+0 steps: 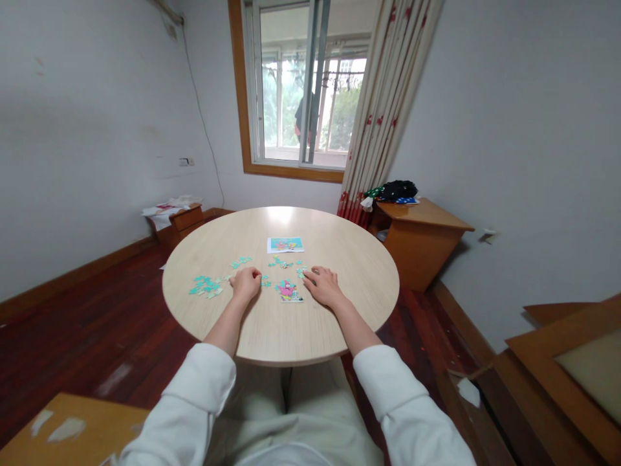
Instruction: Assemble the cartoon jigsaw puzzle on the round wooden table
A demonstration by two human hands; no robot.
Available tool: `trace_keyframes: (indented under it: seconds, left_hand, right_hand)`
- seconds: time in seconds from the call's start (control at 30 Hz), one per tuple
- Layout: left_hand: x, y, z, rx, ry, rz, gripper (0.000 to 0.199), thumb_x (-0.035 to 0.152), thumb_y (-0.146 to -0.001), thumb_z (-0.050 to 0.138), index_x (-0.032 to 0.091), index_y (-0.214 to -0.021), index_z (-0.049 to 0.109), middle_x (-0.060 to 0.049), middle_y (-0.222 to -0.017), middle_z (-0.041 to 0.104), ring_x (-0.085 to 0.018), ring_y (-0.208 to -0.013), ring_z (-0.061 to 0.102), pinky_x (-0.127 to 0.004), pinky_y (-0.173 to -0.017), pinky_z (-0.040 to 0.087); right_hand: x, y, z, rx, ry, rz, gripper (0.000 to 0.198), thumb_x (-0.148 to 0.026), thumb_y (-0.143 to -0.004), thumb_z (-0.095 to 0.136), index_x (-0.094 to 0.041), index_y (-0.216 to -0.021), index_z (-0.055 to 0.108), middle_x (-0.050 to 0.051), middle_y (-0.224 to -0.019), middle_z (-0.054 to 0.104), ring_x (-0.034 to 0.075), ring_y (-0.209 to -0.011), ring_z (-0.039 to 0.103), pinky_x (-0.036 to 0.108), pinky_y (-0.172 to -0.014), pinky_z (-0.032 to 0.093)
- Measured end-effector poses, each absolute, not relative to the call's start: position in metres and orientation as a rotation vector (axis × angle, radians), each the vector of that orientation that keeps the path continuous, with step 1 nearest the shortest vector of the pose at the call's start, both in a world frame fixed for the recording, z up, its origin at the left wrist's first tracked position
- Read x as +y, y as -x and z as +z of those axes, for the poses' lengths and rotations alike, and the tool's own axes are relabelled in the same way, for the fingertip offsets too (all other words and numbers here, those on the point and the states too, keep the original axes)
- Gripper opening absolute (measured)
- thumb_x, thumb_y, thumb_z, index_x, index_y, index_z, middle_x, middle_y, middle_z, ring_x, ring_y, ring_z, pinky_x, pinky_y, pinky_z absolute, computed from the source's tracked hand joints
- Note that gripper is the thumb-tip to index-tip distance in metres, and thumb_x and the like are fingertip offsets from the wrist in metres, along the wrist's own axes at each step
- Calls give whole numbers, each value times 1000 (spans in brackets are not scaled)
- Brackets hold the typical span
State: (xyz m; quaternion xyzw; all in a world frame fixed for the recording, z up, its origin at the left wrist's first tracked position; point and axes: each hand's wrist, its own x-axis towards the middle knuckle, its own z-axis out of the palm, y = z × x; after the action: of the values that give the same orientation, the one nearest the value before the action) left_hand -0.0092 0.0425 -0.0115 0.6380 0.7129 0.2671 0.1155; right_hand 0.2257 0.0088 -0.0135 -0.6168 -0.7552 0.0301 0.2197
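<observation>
My left hand [246,283] rests on the round table with its fingers curled together in a pinch; what they hold, if anything, is hidden. Just right of it lie a few loose blue-green jigsaw pieces [265,281]. My right hand [322,285] lies with fingers stretched and apart, its fingertips at a small group of jigsaw pieces [301,272]. Between the hands sits a partly joined jigsaw section [288,291] with a pink figure. Left of my left hand is a larger heap of pieces [206,285], some face down. More pieces [241,262] lie beyond that hand.
A picture sheet [286,244] with the coloured design lies farther back on the round table [339,236]. Some pieces [281,263] lie in front of it. A wooden desk [422,226] with cloths stands at right, a low cabinet [187,220] with papers at left.
</observation>
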Motion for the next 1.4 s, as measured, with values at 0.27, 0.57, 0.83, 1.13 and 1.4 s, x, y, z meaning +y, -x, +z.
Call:
trace_keyframes:
  seconds: [0.27, 0.57, 0.83, 1.13, 1.4]
  left_hand:
    - [45, 10, -14, 2087, -1876, 787, 21, 26, -77, 45, 23, -78, 66, -5, -94, 71, -26, -97, 59, -45, -88, 33]
    - [43, 10, -13, 2085, -1882, 779, 20, 26, -77, 45, 23, -77, 65, -4, -94, 71, -25, -97, 59, -44, -87, 33]
    - [42, 9, -11, 2108, -1876, 760, 21, 26, -77, 45, 23, -79, 65, -4, -96, 71, -26, -100, 58, -43, -87, 33]
    - [44, 10, -14, 2099, -1877, 778, 22, 26, -77, 45, 23, -78, 66, -4, -95, 70, -26, -99, 58, -43, -88, 33]
    - [43, 10, -13, 2090, -1876, 783, 21, 26, -77, 45, 24, -78, 66, -5, -94, 70, -26, -98, 59, -44, -88, 33]
  right_hand:
    - [11, -227, -14, -1966, 1765, 127, 29, -32, -90, 42, -27, -108, 64, 8, -118, 55, 21, -111, 44, 39, -94, 27]
    - [12, -226, -15, -2005, 1787, 117, 40, -40, -92, 35, -31, -129, 47, 9, -128, 49, 24, -117, 40, 43, -97, 26]
    - [12, -225, -14, -2057, 1838, 77, 38, -41, -93, 33, -32, -124, 52, 9, -134, 44, 23, -126, 34, 45, -102, 22]
    - [14, -227, -17, -2018, 1806, 121, 35, -37, -93, 35, -31, -120, 57, 9, -130, 47, 22, -124, 35, 43, -102, 22]
    - [15, -228, -17, -1954, 1786, 139, 35, -32, -91, 37, -30, -121, 55, 8, -133, 45, 23, -123, 35, 43, -101, 24]
